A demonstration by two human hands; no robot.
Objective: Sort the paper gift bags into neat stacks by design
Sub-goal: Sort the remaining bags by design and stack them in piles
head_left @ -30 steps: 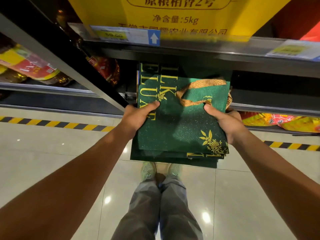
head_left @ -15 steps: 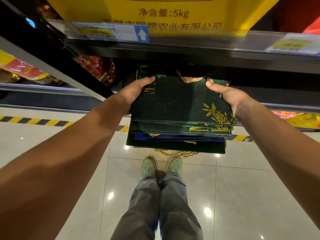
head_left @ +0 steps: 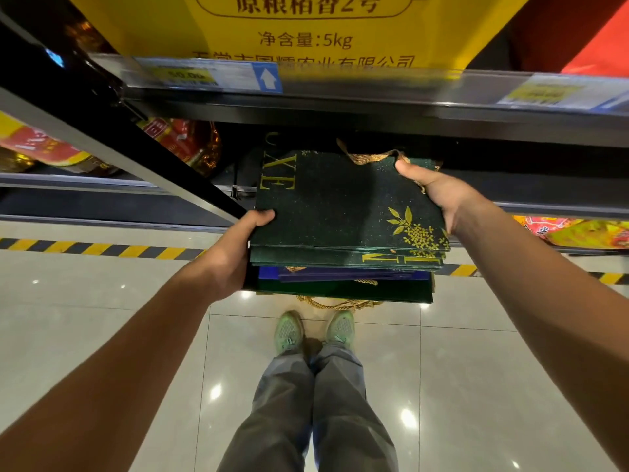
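Observation:
A flat stack of gift bags (head_left: 340, 212) juts out from a dark shelf opening. The top bags are dark green with gold lettering and a gold flower sprig. A blue bag (head_left: 343, 274) lies lower in the stack, above another green one. Gold cord handles (head_left: 340, 304) hang below. My left hand (head_left: 235, 253) grips the stack's near left corner, thumb on top. My right hand (head_left: 439, 190) holds the far right edge by the top bag's gold handle (head_left: 367, 157).
A metal shelf rail (head_left: 374, 93) with price tags runs just above the stack, under a yellow 5 kg sack (head_left: 306, 25). Oil bottles (head_left: 183, 141) stand to the left, coloured packets (head_left: 571, 231) to the right. Tiled floor with hazard tape (head_left: 95, 248) lies below, my shoes underneath.
The stack went further into the shelf, then stayed. My left hand slid from the far left edge back to the near left corner. My right hand stays on the right edge.

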